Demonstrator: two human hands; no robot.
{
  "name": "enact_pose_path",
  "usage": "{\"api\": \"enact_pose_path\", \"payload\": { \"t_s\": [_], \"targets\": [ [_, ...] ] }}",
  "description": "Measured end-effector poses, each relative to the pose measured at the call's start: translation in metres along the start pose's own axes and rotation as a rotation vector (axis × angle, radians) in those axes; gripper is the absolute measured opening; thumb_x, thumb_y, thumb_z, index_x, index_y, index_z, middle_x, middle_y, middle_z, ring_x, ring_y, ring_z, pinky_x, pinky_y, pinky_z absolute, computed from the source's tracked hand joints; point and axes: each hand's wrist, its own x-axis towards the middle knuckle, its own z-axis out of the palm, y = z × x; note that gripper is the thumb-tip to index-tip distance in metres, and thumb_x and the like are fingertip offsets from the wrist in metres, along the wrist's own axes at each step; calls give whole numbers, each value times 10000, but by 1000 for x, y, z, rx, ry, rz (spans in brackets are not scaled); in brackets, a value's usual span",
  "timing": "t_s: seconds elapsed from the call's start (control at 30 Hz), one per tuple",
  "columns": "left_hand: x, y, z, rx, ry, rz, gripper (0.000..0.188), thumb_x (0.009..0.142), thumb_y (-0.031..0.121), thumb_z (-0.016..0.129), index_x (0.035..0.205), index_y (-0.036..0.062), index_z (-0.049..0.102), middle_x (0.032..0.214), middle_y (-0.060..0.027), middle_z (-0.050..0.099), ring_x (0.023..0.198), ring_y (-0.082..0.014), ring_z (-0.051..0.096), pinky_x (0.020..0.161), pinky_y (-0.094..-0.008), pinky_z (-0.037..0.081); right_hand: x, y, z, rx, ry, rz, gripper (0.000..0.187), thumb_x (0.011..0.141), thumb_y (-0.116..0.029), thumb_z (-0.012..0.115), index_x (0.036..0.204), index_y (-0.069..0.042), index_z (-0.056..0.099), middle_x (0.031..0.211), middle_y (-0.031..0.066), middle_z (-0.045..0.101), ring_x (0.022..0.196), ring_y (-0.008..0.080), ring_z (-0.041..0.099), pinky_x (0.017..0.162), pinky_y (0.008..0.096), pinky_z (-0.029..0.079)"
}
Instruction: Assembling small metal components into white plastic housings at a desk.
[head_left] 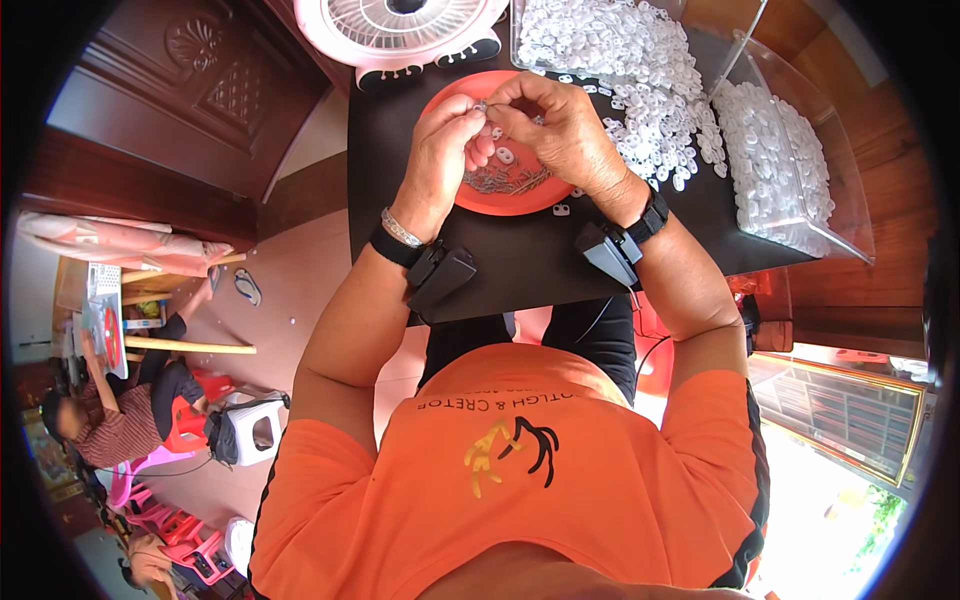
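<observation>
My left hand (442, 150) and my right hand (560, 125) meet above an orange plate (447, 98) on a black table (520, 265). Their fingertips pinch a small white ring part (484, 106) between them. On the plate lie a heap of thin metal springs (505, 180) and a few white rings. Both wrists carry black strapped devices, and the left also has a silver bracelet.
A heap of white plastic rings (640, 70) covers the table's far right. A clear bin (790, 160) beside it holds more. A pink fan (400, 30) stands at the far edge. At the lower left, other people sit on the floor near red stools.
</observation>
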Motion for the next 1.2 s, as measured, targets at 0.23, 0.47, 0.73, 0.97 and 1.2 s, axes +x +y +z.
{"api": "enact_pose_path", "payload": {
  "t_s": [0.23,0.47,0.73,0.97,1.2],
  "targets": [
    [1,-3,-4,23,-1,45,202,894,203,458,753,72,520,654,-4,529,570,-65,462,534,-198,352,2,-4,-9,-96,-140,15,112,899,-98,572,905,12,592,760,18,611,737,56,547,687,225,468],
    [-1,3,-2,42,-62,48,196,889,207,473,757,72,523,655,3,521,577,-62,456,549,-199,351,6,-2,-22,-164,-83,4,225,914,-228,515,842,-21,567,656,100,596,634,227,605,603,336,468],
    [-1,3,-1,42,-112,55,164,908,167,476,801,63,542,672,8,524,602,-64,467,564,-201,358,5,-6,-21,-159,-180,7,188,934,-178,523,866,-6,557,676,4,515,636,77,467,579,241,412],
    [-2,5,-1,45,-133,38,170,917,178,472,817,59,541,689,4,526,616,-68,469,578,-204,364,5,-5,-27,-80,-230,33,136,920,-142,545,919,-7,567,745,-7,549,686,67,487,617,225,420],
    [-1,2,-3,72,-164,31,178,916,185,471,810,58,534,694,3,526,623,-71,471,585,-208,368,6,-6,-31,-76,-291,38,128,919,-124,535,926,1,564,765,3,566,713,77,504,640,228,429]
  ]
}}
